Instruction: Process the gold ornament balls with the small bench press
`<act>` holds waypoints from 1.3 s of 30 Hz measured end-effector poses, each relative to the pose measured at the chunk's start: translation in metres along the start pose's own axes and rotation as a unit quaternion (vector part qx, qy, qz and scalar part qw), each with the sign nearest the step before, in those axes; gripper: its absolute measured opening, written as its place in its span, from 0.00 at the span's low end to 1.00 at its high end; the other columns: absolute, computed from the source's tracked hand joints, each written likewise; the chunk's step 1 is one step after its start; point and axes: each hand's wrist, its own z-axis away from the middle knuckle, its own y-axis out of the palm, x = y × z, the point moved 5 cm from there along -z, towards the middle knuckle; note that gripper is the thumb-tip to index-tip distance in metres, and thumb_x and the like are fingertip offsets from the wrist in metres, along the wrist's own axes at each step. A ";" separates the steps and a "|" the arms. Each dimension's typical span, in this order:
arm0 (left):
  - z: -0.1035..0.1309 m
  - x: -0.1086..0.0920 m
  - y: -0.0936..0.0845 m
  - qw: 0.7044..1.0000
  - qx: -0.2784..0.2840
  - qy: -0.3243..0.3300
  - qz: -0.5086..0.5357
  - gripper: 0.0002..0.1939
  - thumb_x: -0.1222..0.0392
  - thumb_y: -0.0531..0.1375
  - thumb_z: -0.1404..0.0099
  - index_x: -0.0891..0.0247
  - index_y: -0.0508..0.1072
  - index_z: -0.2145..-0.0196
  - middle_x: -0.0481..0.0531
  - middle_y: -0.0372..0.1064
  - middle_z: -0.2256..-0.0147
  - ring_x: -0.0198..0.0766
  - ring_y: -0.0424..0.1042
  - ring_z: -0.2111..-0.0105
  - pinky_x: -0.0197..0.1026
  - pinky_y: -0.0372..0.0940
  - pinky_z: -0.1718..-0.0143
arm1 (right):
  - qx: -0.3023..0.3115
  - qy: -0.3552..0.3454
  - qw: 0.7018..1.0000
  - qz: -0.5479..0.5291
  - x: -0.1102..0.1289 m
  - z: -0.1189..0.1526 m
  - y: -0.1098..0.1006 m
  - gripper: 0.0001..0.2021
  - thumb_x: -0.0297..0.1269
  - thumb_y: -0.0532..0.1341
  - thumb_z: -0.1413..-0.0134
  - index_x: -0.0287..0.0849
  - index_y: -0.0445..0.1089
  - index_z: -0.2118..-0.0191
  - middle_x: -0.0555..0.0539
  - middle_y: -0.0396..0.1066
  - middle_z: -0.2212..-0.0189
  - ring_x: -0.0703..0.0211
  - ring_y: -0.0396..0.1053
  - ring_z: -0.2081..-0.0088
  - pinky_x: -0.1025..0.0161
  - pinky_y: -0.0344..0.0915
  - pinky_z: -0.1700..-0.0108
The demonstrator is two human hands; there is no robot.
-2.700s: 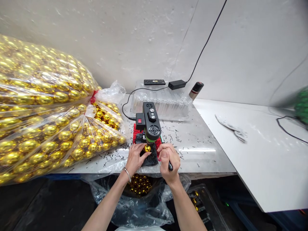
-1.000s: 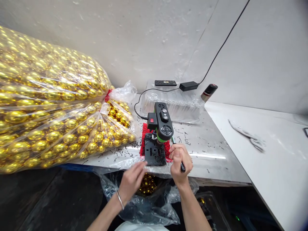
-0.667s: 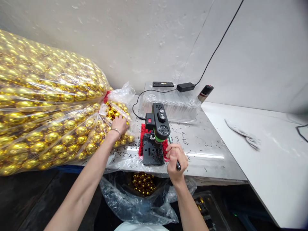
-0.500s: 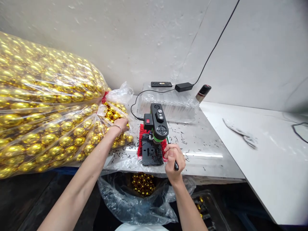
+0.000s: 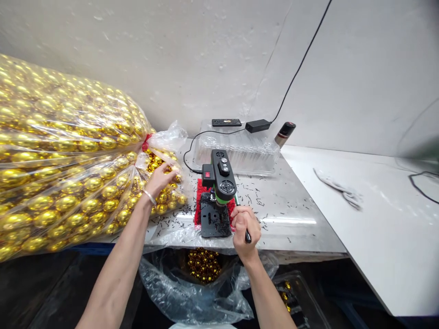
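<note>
My right hand (image 5: 246, 229) is wrapped round the black-tipped lever handle (image 5: 248, 237) of a small bench press (image 5: 223, 176). The press has a black top housing, a green body and a slotted black base plate (image 5: 214, 224), resting on a red mat (image 5: 198, 214). At the mouth of a clear plastic bag, my left hand (image 5: 160, 178) reaches over shiny gold balls (image 5: 171, 197), its fingers slightly apart. No ball shows clearly in those fingers. A plastic-lined bin (image 5: 192, 299) below the table edge contains more gold balls (image 5: 204, 265).
A huge clear bag of gold balls (image 5: 68, 151) fills the left. Behind the press are a clear plastic tray (image 5: 236, 157), a remote control (image 5: 226, 122), a power adapter (image 5: 258, 125) and a bottle (image 5: 285, 133). Gloves (image 5: 338, 188) lie on the white table (image 5: 370, 237); black scraps litter the metal tabletop (image 5: 288, 214).
My left hand has drawn back a little to the left over the gold balls, and its fingers have loosened. The right hand stays on the lever handle. The view has shifted slightly.
</note>
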 end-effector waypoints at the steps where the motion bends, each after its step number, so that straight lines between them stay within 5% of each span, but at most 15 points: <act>1: 0.011 0.001 -0.006 0.994 -0.025 -0.018 0.105 0.26 0.52 0.64 0.48 0.66 0.72 0.52 0.55 0.75 0.59 0.39 0.73 0.65 0.36 0.66 0.68 | -0.002 0.002 1.000 0.001 0.000 0.000 0.000 0.14 0.23 0.48 0.41 0.43 0.56 0.77 0.51 0.60 0.78 0.64 0.64 0.71 0.64 0.60 0.70; 6: 0.075 0.009 -0.004 0.908 -0.050 -0.142 0.391 0.16 0.56 0.67 0.48 0.65 0.75 0.62 0.54 0.75 0.61 0.35 0.72 0.68 0.30 0.64 0.78 | -0.005 0.011 1.000 0.006 -0.003 0.002 0.000 0.14 0.23 0.48 0.41 0.42 0.58 0.77 0.50 0.61 0.77 0.64 0.64 0.71 0.64 0.60 0.71; 10: 0.117 0.011 0.033 0.834 0.023 -0.222 0.505 0.09 0.64 0.63 0.44 0.68 0.75 0.64 0.57 0.76 0.66 0.36 0.73 0.69 0.30 0.66 0.78 | -0.008 0.010 1.000 0.011 -0.002 0.003 0.000 0.14 0.23 0.48 0.42 0.42 0.58 0.77 0.51 0.61 0.78 0.63 0.64 0.71 0.64 0.59 0.70; 13: 0.133 0.015 0.065 0.811 0.064 -0.247 0.526 0.10 0.64 0.63 0.43 0.66 0.74 0.61 0.55 0.76 0.66 0.35 0.74 0.68 0.30 0.68 0.75 | -0.010 0.007 1.000 0.005 0.002 -0.003 -0.001 0.14 0.23 0.48 0.42 0.43 0.58 0.77 0.51 0.60 0.79 0.63 0.64 0.70 0.63 0.59 0.70; 18: 0.134 0.025 0.105 0.857 0.100 -0.218 0.457 0.17 0.58 0.68 0.48 0.64 0.74 0.60 0.55 0.75 0.63 0.37 0.74 0.66 0.31 0.66 0.74 | 0.001 0.017 1.000 0.002 0.007 -0.021 -0.004 0.14 0.23 0.48 0.41 0.43 0.57 0.77 0.51 0.60 0.78 0.64 0.64 0.71 0.63 0.59 0.69; 22: 0.125 0.032 0.118 0.926 0.066 -0.154 0.340 0.24 0.56 0.71 0.55 0.64 0.71 0.61 0.52 0.74 0.66 0.36 0.73 0.67 0.34 0.66 0.72 | 0.005 0.015 1.000 0.005 0.010 -0.027 -0.006 0.15 0.24 0.48 0.41 0.43 0.57 0.78 0.51 0.60 0.78 0.64 0.64 0.72 0.64 0.59 0.69; 27: 0.123 0.025 0.127 0.976 0.089 -0.035 0.196 0.18 0.57 0.67 0.50 0.63 0.71 0.61 0.53 0.76 0.62 0.41 0.74 0.59 0.43 0.66 0.55 | 0.015 0.015 1.000 0.010 0.009 -0.022 -0.006 0.14 0.25 0.48 0.41 0.43 0.57 0.77 0.50 0.62 0.77 0.63 0.64 0.71 0.64 0.59 0.70; 34: 0.128 0.012 0.122 0.993 0.092 0.027 -0.068 0.18 0.56 0.63 0.44 0.62 0.74 0.55 0.58 0.76 0.60 0.49 0.71 0.57 0.48 0.63 0.52 | 0.019 0.002 1.000 0.010 0.009 -0.020 -0.006 0.13 0.23 0.49 0.42 0.43 0.58 0.76 0.50 0.62 0.77 0.63 0.64 0.71 0.64 0.59 0.70; 39: 0.127 0.007 0.123 0.990 0.096 0.032 -0.098 0.18 0.54 0.65 0.45 0.58 0.76 0.56 0.57 0.76 0.57 0.51 0.71 0.54 0.47 0.62 0.52 | 0.024 0.001 1.000 0.014 0.009 -0.017 -0.006 0.14 0.23 0.49 0.42 0.43 0.57 0.76 0.51 0.61 0.78 0.63 0.64 0.70 0.64 0.59 0.70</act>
